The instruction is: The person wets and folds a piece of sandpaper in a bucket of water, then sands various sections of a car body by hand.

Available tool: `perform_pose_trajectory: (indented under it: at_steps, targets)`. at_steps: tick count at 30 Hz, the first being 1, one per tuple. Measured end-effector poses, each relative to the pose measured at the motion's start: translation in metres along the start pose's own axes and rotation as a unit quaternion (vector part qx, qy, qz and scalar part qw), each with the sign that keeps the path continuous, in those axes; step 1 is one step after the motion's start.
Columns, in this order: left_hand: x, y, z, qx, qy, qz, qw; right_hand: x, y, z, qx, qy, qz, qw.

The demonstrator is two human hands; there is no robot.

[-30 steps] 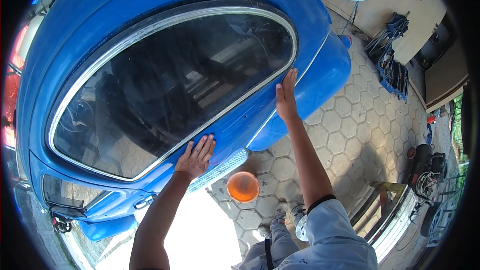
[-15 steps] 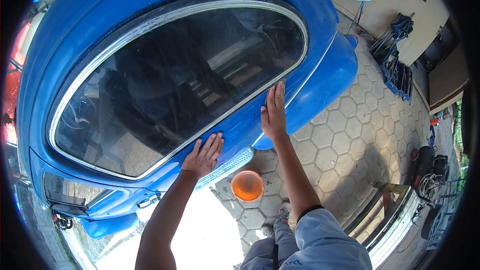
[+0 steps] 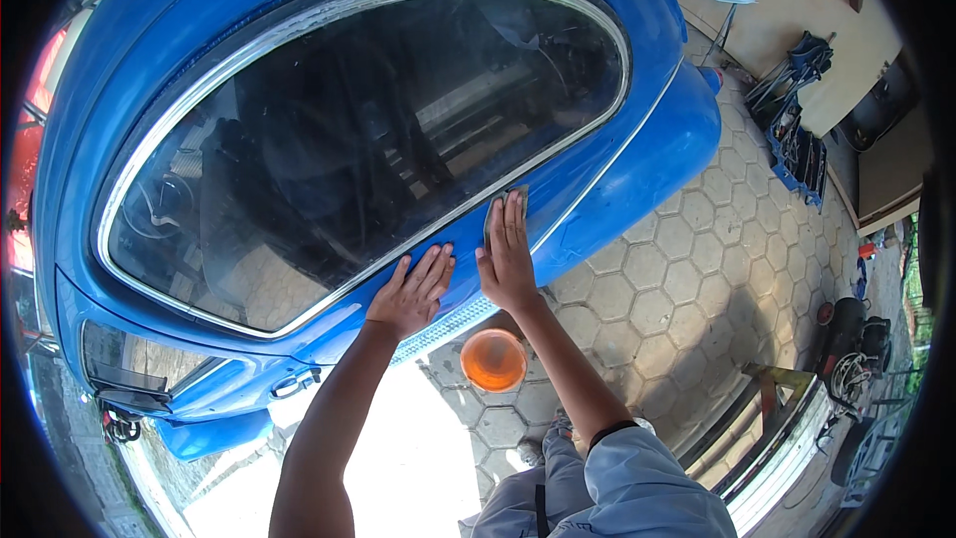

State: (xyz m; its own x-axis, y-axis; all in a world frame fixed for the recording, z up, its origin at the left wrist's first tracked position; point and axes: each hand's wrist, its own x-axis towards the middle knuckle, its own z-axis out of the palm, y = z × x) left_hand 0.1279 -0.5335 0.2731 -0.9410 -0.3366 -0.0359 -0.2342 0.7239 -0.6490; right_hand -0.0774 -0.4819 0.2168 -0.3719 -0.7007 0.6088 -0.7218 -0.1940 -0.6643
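A blue car [image 3: 637,164] with rounded bodywork fills the upper left, its long side window [image 3: 329,130] framed in a bright metal trim. Just below that trim, my left hand [image 3: 410,294] lies flat on the blue panel with fingers spread and nothing in it. To its right, my right hand [image 3: 510,254] presses a thin grey piece of sandpaper [image 3: 523,197] against the panel. Only the paper's edges show around the fingers; the rest is hidden beneath them.
An orange bucket [image 3: 493,360] stands on the hexagonal pavers [image 3: 652,264] below the car's ribbed running board [image 3: 448,329]. An open blue toolbox [image 3: 797,154] lies at the far right. A black tank-like machine [image 3: 844,344] and a framed bench [image 3: 767,428] are nearer on the right.
My right hand has slid left and toward me along the panel, closer to my left hand; the sandpaper now shows. My left hand has shifted slightly up and right.
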Motion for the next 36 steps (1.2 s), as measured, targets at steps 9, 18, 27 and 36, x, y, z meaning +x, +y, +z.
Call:
perform_pose_trajectory:
  at_steps: [9,18,27,36]
  targets:
    - [0.014,0.006,-0.002,-0.005,0.038,0.006,0.999,0.047,0.115,-0.056,0.304,0.176,0.245,0.904]
    - [0.0,0.0,0.002,0.02,0.039,-0.005,0.999,-0.023,-0.005,0.007,0.011,-0.098,-0.061,0.993]
    - [0.011,0.005,-0.002,-0.031,0.031,0.001,0.999,0.025,0.057,-0.018,0.09,0.134,0.181,0.97]
    - [-0.01,-0.01,-0.023,-0.162,0.037,-0.015,0.986,-0.047,-0.003,0.011,-0.065,-0.12,-0.038,0.99]
